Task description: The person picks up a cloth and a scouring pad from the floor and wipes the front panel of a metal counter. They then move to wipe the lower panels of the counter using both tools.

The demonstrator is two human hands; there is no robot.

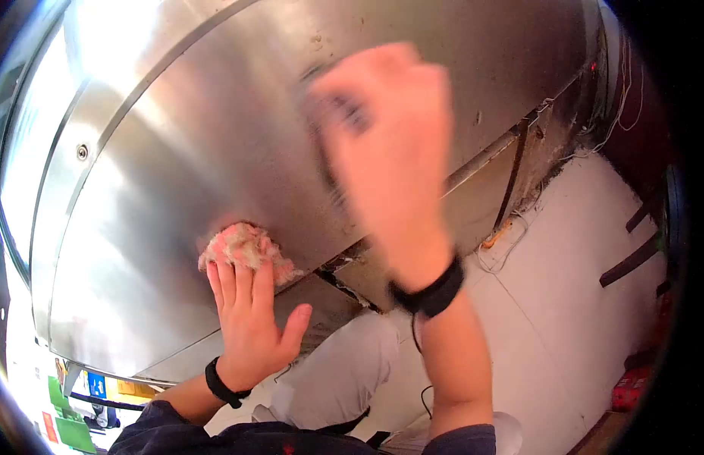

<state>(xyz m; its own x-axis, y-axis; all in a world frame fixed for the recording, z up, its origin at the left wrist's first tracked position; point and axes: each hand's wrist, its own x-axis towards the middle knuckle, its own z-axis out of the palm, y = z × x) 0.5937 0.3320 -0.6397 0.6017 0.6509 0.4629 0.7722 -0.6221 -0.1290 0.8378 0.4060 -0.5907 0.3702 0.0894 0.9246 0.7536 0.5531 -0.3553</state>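
With its fingers stretched over it, my left hand [249, 326] holds a pink, fuzzy cloth [242, 246] pressed against a large stainless steel panel [253, 114]. The thumb stands apart from the cloth. My right hand [390, 129] is up and to the right, in front of the same panel, and smeared by motion. Its fingers look curled closed. Something dark shows at their edge, too blurred to name, and the hand hides most of it. Both wrists wear black bands.
A ledge [481, 163] with dark gaps runs along the panel's lower edge. Loose wires [511, 235] hang near the white floor tiles [534, 303]. Dark furniture legs [632, 262] stand at the right. My light-trousered knee [344, 356] is close beneath the panel.
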